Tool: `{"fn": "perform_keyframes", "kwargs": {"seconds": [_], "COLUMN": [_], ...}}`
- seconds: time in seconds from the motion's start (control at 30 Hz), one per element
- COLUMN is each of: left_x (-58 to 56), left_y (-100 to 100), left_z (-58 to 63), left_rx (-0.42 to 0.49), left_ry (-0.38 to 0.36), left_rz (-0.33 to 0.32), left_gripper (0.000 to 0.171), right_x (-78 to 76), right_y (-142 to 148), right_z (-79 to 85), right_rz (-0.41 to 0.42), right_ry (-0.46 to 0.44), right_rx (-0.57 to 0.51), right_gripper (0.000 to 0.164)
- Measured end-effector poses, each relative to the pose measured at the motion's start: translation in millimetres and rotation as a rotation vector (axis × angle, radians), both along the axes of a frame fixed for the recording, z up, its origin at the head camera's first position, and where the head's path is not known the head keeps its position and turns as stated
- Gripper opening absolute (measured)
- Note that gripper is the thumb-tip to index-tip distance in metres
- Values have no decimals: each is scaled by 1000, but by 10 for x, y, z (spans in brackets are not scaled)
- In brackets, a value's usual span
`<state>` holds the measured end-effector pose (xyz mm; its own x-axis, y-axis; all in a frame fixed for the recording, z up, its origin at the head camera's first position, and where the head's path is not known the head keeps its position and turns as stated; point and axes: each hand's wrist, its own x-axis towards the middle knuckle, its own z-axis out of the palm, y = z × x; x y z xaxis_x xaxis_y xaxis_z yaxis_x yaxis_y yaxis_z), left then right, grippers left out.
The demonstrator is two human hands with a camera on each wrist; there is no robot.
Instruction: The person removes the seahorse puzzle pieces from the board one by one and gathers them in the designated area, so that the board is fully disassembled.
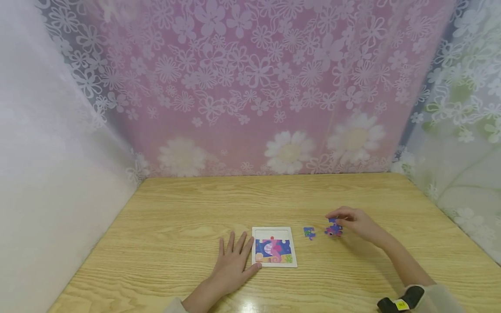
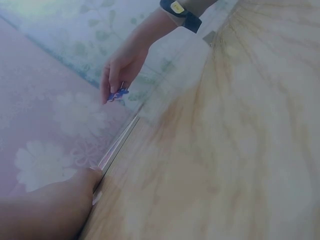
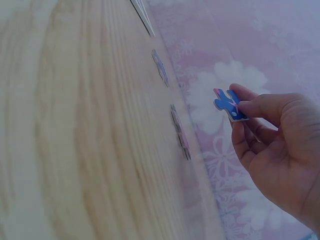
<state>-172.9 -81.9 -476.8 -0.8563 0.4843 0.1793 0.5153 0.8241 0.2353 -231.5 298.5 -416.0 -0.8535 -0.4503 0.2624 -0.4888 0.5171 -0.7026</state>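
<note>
My right hand (image 1: 360, 224) pinches a blue jigsaw piece (image 3: 231, 106) between thumb and fingers, raised above the table. In the head view, a piece with a pink face and an eye (image 1: 333, 232) lies just under it. Left of that lies a blue and green jigsaw piece (image 1: 308, 232). My left hand (image 1: 231, 266) rests with fingers spread at the left side of a white puzzle frame (image 1: 294, 248), its thumb on the lower-left edge. Joined pieces showing a pink seahorse (image 1: 275, 251) fill the frame's lower part; its upper strip is bare white.
The wooden table (image 1: 188, 204) runs back to a pink floral curtain (image 1: 235, 87). Pale curtains (image 1: 70, 143) hang along the left and right sides. A black band with a yellow label (image 1: 402, 303) is on the right wrist.
</note>
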Motion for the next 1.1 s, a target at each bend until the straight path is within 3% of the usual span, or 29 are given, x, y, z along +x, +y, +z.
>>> {"fn": "perform_keyframes", "kwargs": {"seconds": [0.67,1.1], "left_x": [7,5], "left_y": [5,6], "left_z": [-3,6], "left_rx": [9,7], "left_ry": [3,2], "left_rz": [0,4], "left_gripper": [72,72], "right_x": [90,98], "right_y": [367,519], "right_z": [-27,-111], "right_rz": [-103,-119], "right_ry": [-29,-71], "right_rx": [-23,-28], "right_gripper": [22,23]}}
